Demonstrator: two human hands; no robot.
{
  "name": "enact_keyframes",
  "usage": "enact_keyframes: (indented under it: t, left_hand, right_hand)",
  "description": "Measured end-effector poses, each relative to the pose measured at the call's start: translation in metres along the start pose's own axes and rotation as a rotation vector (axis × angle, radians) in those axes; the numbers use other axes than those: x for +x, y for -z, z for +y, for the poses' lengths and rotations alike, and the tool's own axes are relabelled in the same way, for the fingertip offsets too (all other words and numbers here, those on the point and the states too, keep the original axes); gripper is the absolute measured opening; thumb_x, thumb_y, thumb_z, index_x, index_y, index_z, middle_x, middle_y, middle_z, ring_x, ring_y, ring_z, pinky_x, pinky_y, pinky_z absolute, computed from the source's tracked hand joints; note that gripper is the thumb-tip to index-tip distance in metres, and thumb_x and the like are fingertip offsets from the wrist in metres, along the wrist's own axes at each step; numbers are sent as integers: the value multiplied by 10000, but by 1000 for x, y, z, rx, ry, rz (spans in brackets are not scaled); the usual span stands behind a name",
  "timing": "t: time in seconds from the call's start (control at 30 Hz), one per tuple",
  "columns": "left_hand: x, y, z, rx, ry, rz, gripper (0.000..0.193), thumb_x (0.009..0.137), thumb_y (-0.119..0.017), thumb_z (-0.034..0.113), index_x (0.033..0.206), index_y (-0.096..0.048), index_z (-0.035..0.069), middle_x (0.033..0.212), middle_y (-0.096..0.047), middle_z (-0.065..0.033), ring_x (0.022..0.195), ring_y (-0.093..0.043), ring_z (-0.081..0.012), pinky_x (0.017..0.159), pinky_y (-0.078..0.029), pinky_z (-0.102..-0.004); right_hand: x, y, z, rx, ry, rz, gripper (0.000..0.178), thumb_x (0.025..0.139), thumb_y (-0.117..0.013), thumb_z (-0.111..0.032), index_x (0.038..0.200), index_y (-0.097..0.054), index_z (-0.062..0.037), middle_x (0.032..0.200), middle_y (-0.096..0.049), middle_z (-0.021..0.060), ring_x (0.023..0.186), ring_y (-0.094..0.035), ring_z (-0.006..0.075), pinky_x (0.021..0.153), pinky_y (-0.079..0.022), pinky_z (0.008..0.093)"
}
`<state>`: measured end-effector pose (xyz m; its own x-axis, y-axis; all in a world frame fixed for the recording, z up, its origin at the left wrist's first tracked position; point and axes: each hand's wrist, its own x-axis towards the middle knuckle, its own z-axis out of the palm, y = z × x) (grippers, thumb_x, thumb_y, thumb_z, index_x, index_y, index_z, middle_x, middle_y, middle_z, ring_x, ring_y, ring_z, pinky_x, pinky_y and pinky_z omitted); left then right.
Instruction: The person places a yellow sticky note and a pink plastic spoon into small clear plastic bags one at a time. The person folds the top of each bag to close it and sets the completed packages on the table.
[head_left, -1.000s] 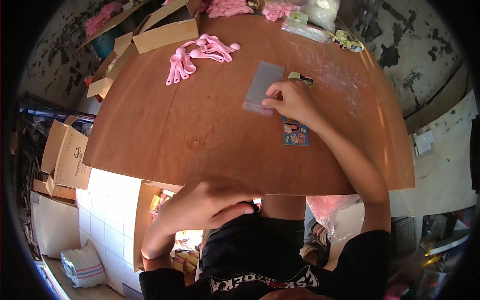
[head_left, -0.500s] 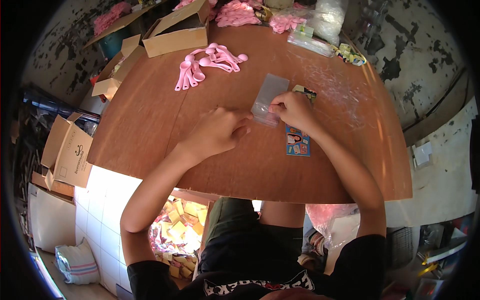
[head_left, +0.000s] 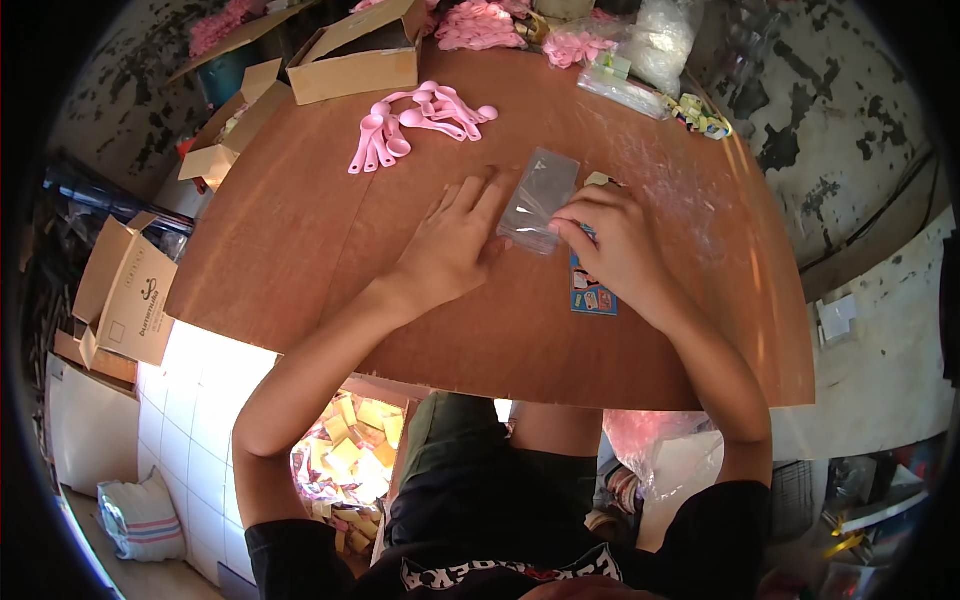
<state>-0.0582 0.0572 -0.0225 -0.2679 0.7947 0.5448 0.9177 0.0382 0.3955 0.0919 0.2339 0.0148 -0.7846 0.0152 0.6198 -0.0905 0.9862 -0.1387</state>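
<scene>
A stack of clear plastic bags (head_left: 541, 180) lies on the brown tabletop, slightly tilted, in front of me. My right hand (head_left: 615, 240) pinches the right edge of a plastic bag near the stack's lower end, thumb against fingertips. Under that hand sits a blue printed card (head_left: 592, 297), partly covered; a small piece of another printed card shows above the fingers. To the left of the bags, my left hand (head_left: 450, 240) rests on the table with its fingers stretched out, holding nothing. Several pink plastic spoons (head_left: 425, 115) are spread farther off, left of centre.
Cardboard boxes (head_left: 360, 75) stand at the far left edge, with another open box (head_left: 130, 290) lower left. Pink spoon bundles (head_left: 480, 25) and bagged white items (head_left: 660, 45) line the back. A carton of small yellow packets (head_left: 345, 450) sits below the table's front edge.
My left hand has left the bag's lower edge and flattened onto the table with fingers extended. My right hand has shifted slightly down, still pinching at the bag's right edge.
</scene>
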Motion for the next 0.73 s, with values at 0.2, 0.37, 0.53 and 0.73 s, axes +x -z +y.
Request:
enact_keyframes:
  t: [0.2, 0.37, 0.53, 0.73]
  left_hand:
    - [12, -1, 4, -275, 85, -55, 439, 813, -747, 39, 1221, -591, 3, 1217, -615, -201, 1047, -640, -392, 868, -528, -424]
    - [17, -14, -12, -298, 143, -27, 239, 807, -756, 56, 1024, -669, 2, 919, -691, -157, 834, -700, -330, 765, -548, -400]
    - [14, -17, -8, -405, 161, -15, 174, 815, -753, 70, 975, -700, 25, 873, -731, -135, 790, -719, -278, 730, -547, -384]
    - [19, -5, -4, -669, 111, -122, 343, 812, -806, 110, 1125, -683, 40, 1096, -721, -132, 974, -692, -266, 932, -522, -350]
  right_hand:
    - [1, -6, 3, 246, -171, -76, 146, 854, -697, -155, 816, -726, -16, 760, -662, 128, 675, -639, 285, 693, -471, 401]
    - [0, -10, 15, 363, -204, -162, 169, 871, -693, -143, 870, -716, 24, 799, -680, 161, 710, -664, 271, 655, -499, 362]
    - [-2, -6, 13, 343, -264, -203, 187, 888, -691, -156, 862, -714, 27, 808, -682, 144, 715, -652, 252, 679, -496, 346]
    - [-12, 1, 0, 610, -343, -29, 197, 932, -683, -187, 964, -731, 2, 909, -724, 113, 812, -670, 218, 762, -512, 317]
